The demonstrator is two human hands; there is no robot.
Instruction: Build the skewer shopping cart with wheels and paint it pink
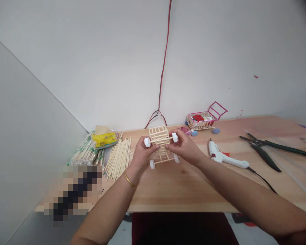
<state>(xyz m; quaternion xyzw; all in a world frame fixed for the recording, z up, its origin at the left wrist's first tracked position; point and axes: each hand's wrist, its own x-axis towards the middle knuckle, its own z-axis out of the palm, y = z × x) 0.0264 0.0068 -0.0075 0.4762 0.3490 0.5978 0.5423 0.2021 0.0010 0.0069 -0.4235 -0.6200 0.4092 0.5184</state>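
Between my two hands is a small cart made of wooden sticks (158, 131), raised over the table with its axles and white wheels facing me. My left hand (142, 153) grips its left side, the thumb pressed on the stick frame beside a white wheel (147, 142). On the right side my right hand (184, 147) is closed on the frame, thumb near the middle and fingers behind another white wheel (174, 137). A lower axle carries two more wheels, nearer to me. Part of the frame is hidden behind my fingers.
Loose wooden sticks (118, 158) lie left, beside wrapped stick bundles (84, 151) and a yellow packet (104, 139). A white glue gun (226, 158) with a cord and green-handled shears (266, 149) lie right. A pink-edged model cart (202, 124) stands by the wall.
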